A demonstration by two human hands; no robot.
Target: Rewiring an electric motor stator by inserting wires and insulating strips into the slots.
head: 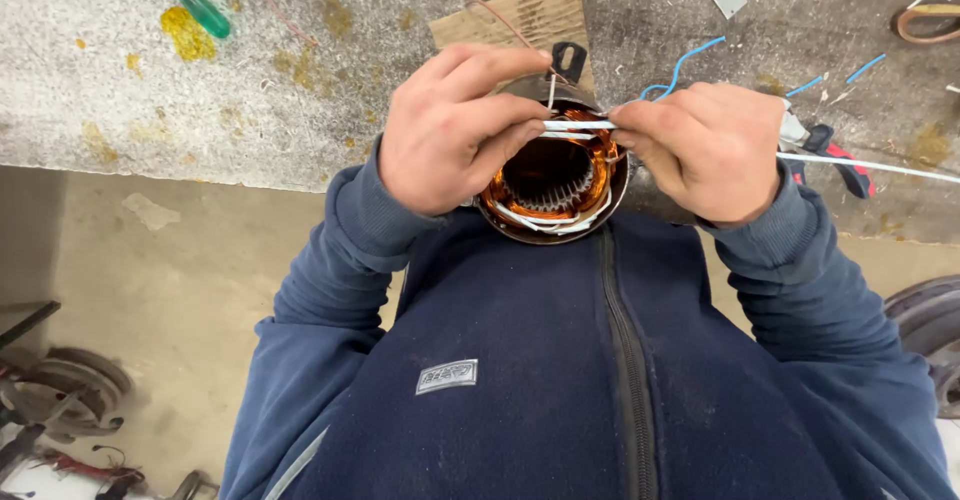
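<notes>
Hands, two. Left hand [455,130] at 9 o'clock of the motor stator [553,175], its grip pinched narrow on the white sleeve [580,125]. Right hand [705,150] at 3 o'clock of the stator, its grip also pinched on the same sleeve, which runs level between both across the stator's upper opening.

Motor stator, one. Round metal shell with copper windings and white ties inside, resting at the near edge of the bench [300,90], against the person's blue zip jacket [560,360]. Its left and right rims are hidden behind the hands; a black lug shows at 12 o'clock.

Screwdriver [192,0], one, green handle, at 10 o'clock on the bench; the blade is cut off by the frame.

Cardboard scrap [525,15], one, behind the stator.

Blue wire [685,65], at least two lengths, at 1 to 2 o'clock; their ends are hard to trace.

Pliers [840,160], one pair, red and black handles, at 3 o'clock, partly hidden by the right hand.

Long white strand [880,167], one, leaving toward the right edge.

Floor, lower left: dark metal parts, unclear.
</notes>
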